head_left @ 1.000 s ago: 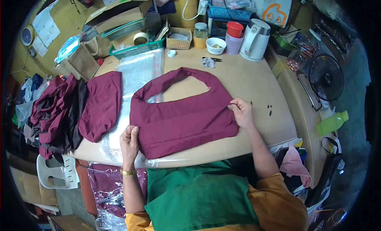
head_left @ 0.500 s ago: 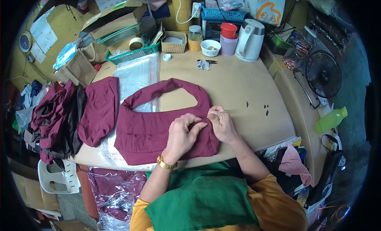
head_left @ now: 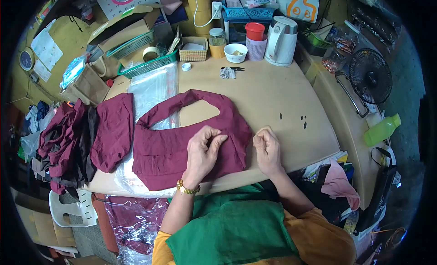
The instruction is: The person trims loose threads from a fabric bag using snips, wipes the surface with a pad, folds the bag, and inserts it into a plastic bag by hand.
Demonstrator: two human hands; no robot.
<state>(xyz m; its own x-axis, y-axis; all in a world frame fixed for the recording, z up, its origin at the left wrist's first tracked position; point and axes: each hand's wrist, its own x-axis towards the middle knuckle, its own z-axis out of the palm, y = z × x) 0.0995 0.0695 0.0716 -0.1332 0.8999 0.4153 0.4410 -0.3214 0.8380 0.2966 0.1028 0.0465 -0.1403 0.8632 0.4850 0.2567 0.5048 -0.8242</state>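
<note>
A maroon cloth bag [head_left: 166, 149] with a wide looped strap lies flat on the brown-covered table [head_left: 291, 101]. Over its right part is my left hand [head_left: 203, 151], thumb and forefinger pinched together; whatever is between them is too small to make out. Just past the bag's right edge, apart from the cloth, my right hand [head_left: 267, 149] is closed, fingertips pressed together, and anything in it cannot be made out. Clear plastic sleeves [head_left: 154, 92] lie partly under the bag.
Folded maroon cloth [head_left: 113, 130] and a dark heap [head_left: 63, 142] lie at the left. Along the back stand a green basket [head_left: 148, 66], a jar [head_left: 217, 44], a white bowl [head_left: 235, 53] and a kettle [head_left: 281, 41]. Small black snips [head_left: 237, 69] lie before the bowl.
From holding the bag's two sides, both hands came together at its right part. My right hand has since moved right, off the cloth. The bag has shifted left.
</note>
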